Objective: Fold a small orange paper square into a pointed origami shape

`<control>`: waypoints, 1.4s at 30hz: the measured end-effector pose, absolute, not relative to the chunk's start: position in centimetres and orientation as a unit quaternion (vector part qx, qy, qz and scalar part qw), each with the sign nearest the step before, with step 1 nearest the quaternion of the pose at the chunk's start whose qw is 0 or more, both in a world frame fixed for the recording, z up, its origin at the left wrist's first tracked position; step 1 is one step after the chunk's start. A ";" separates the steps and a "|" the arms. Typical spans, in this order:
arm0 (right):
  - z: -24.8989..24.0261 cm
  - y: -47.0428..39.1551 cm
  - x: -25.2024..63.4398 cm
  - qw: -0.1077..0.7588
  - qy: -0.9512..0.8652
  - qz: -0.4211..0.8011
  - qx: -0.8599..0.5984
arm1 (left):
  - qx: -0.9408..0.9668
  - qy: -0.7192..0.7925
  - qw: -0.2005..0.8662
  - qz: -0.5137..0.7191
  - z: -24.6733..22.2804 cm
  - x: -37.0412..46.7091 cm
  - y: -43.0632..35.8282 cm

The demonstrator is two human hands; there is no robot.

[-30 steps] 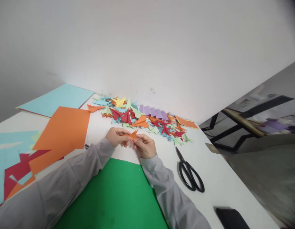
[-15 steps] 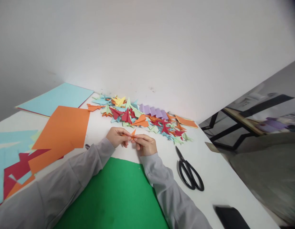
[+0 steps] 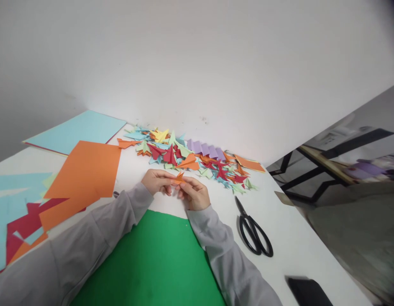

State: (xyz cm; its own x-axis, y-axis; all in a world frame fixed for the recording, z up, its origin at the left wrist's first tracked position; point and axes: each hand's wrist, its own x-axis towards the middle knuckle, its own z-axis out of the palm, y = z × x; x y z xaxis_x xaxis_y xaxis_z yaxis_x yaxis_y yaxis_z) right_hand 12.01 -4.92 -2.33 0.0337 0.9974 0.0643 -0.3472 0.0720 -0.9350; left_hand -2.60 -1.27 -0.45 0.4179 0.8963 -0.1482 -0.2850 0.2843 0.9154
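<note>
Between my two hands is a small folded orange paper piece (image 3: 179,178) with a pointed tip sticking up. My left hand (image 3: 158,182) pinches it from the left, thumb and finger pressed together. From the other side my right hand (image 3: 195,193) grips it, its thumb lying along the paper. Both hands are just above the white table (image 3: 171,205), past the far edge of a green mat (image 3: 152,255). Behind them lies a heap of small folded paper planes (image 3: 169,155) in red, orange, yellow, green and blue. The fingers hide part of the orange paper.
Black-handled scissors (image 3: 252,229) lie to the right, points away from me. A black flat object (image 3: 308,291) sits near the front right. On the left are orange sheets (image 3: 88,168), light blue sheets (image 3: 77,131) and red scraps (image 3: 27,221). A purple pleated strip (image 3: 205,148) rests by the wall.
The orange paper has turned in my fingers and shows more of its flat side. My right thumb and fingers have shifted on it. Everything else lies as before.
</note>
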 end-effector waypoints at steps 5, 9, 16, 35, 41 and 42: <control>-2.4 -5.0 11.9 0.603 -0.421 0.556 -0.388 | 0.449 0.357 0.711 0.408 -0.5 -2.5 -1.4; -2.4 -5.0 11.8 0.611 -0.416 0.546 -0.393 | 0.467 0.364 0.695 0.408 -0.6 -2.4 -1.4; -2.2 -4.7 11.9 0.622 -0.373 0.550 -0.414 | 0.444 0.350 0.733 0.380 -0.5 -2.5 -1.1; -1.5 -5.4 11.5 0.602 -0.416 0.541 -0.415 | 0.441 0.351 0.723 0.401 -0.4 -2.4 -1.4; -1.2 -5.1 11.9 0.597 -0.394 0.564 -0.413 | 0.397 0.322 0.759 0.402 -0.1 -2.2 -1.9; -1.2 -5.1 11.9 0.599 -0.391 0.565 -0.412 | 0.392 0.319 0.763 0.404 -0.1 -2.1 -1.9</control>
